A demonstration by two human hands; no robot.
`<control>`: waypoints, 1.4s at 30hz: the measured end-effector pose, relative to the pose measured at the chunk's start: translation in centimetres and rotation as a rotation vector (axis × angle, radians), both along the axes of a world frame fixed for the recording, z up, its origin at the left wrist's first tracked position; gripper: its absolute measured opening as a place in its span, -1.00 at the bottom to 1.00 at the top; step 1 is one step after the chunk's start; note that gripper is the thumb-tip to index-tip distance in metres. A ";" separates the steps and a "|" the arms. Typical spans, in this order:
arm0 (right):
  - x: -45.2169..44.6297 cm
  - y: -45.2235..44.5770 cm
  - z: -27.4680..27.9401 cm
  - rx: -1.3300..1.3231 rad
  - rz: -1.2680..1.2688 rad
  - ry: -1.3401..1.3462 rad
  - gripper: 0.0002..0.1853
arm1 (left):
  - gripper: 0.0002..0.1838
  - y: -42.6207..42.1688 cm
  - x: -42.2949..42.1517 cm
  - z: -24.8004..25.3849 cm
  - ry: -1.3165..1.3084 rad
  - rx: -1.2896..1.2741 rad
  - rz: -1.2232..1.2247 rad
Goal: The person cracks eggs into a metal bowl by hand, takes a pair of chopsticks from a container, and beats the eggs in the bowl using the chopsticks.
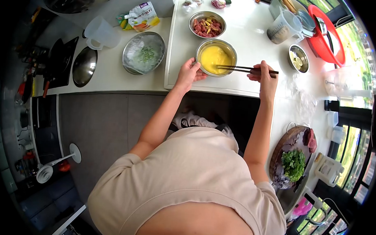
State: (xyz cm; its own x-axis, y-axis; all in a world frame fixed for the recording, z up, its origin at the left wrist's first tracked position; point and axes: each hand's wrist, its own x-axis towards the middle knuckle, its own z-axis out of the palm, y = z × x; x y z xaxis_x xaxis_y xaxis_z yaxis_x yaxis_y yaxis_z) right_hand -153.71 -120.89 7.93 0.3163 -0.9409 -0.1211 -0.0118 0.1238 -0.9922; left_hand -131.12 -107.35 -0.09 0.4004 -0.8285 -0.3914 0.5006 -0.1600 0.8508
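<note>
My left hand grips the rim and side of a metal bowl at the counter's front edge. Inside the bowl is yellow beaten egg, with a little froth on it. In my right hand is a pair of dark chopsticks, their tips dipping into the egg. Right behind this bowl stands another metal bowl with sliced raw meat and yellow strips. To the left, a wider metal bowl contains a whitish substance topped with chopped green herbs.
A clear jug, a food pouch and a domed lid are on the left. On the right are a measuring jug, a red basket, a small bowl and a round chopping board bearing herbs and meat.
</note>
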 end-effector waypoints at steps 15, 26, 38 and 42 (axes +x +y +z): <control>0.5 0.2 -1.0 -0.005 -0.027 -0.035 -0.63 | -0.66 0.0 -0.3 0.2 -0.012 0.008 0.011; 0.8 0.4 -1.1 -0.005 0.002 -0.005 -0.62 | -0.68 0.1 -0.5 0.1 -0.011 -0.011 0.031; 1.0 0.6 -1.7 -0.094 -0.192 -0.145 -0.62 | -0.67 0.3 -1.3 0.4 -0.001 -0.007 0.068; 0.1 0.9 -1.0 0.009 0.076 0.019 -0.62 | -0.66 0.5 -1.7 0.0 0.013 -0.017 0.073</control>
